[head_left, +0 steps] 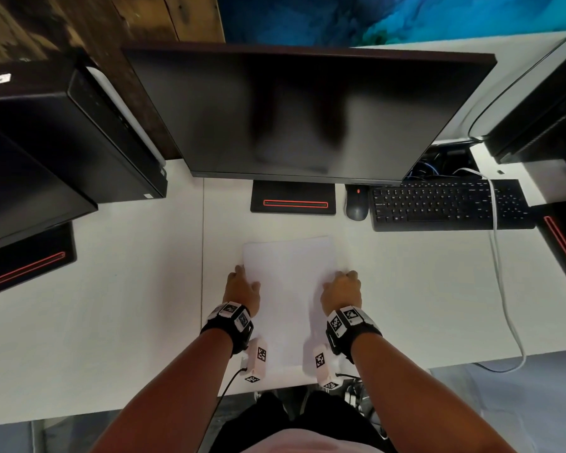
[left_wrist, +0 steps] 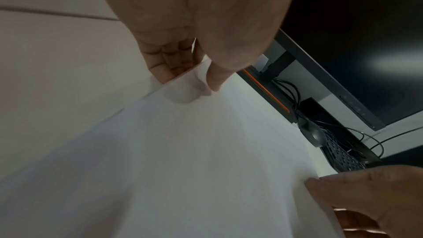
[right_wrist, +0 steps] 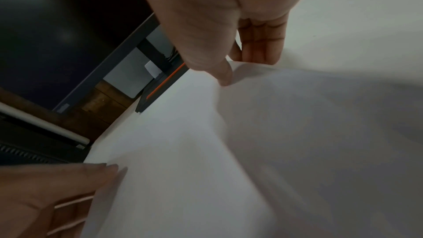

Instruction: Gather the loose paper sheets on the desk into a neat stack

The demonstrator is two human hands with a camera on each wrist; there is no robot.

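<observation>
Sheets [head_left: 290, 289] lie gathered in one white pile on the tabletop [head_left: 111, 322], straight in front of the person and between the two hands. The pile's long axis runs away from the body toward the monitor [head_left: 307, 112], its far edge short of the monitor stand [head_left: 293, 197]. The left hand [head_left: 242, 289] pinches the pile's left long edge, thumb on top and fingers [left_wrist: 164, 61] curled beneath. The right hand [head_left: 342, 291] pinches the opposite edge in the same manner, thumb above and fingers [right_wrist: 260, 42] under. Both hands sit about midway along the pile, equally near. The paper seems slightly raised at the gripped edges. Likely the next move is squaring the edges, which turns on both hands pressing inward across the short axis.
</observation>
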